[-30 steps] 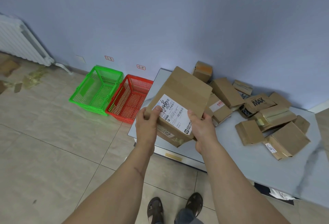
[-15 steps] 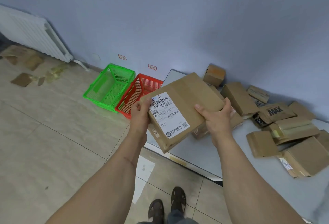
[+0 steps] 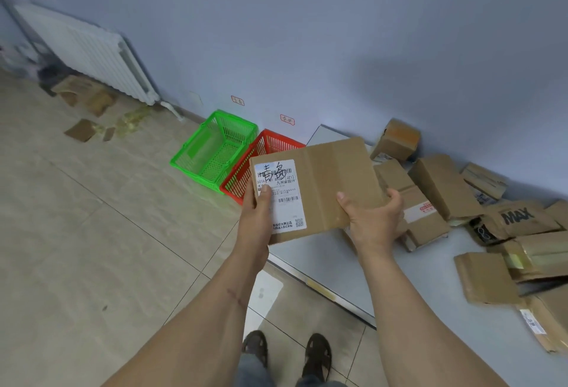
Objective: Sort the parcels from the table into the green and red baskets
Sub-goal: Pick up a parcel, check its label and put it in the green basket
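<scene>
I hold a flat brown cardboard parcel [image 3: 332, 184] with a white shipping label facing up, over the table's left end. My left hand [image 3: 256, 217] grips its left edge, thumb on the label. My right hand [image 3: 373, 220] grips its lower right edge, thumb on top. The green basket [image 3: 196, 156] and the red basket [image 3: 242, 174] stand side by side on the floor by the wall; both look empty, and the parcel hides part of the red one. Several more brown parcels [image 3: 442, 184] lie on the grey table [image 3: 319, 263] to the right.
A white radiator [image 3: 86, 48] hangs on the wall at far left, with cardboard scraps [image 3: 83, 130] on the tiled floor below it. Two small red-framed labels [image 3: 287, 120] are stuck on the wall above the baskets. My sandalled feet [image 3: 285, 353] stand by the table's edge.
The parcel has turned flatter with its label towards me and shifted left towards the baskets. My right hand slid from the bottom edge to the right side. The view swung left.
</scene>
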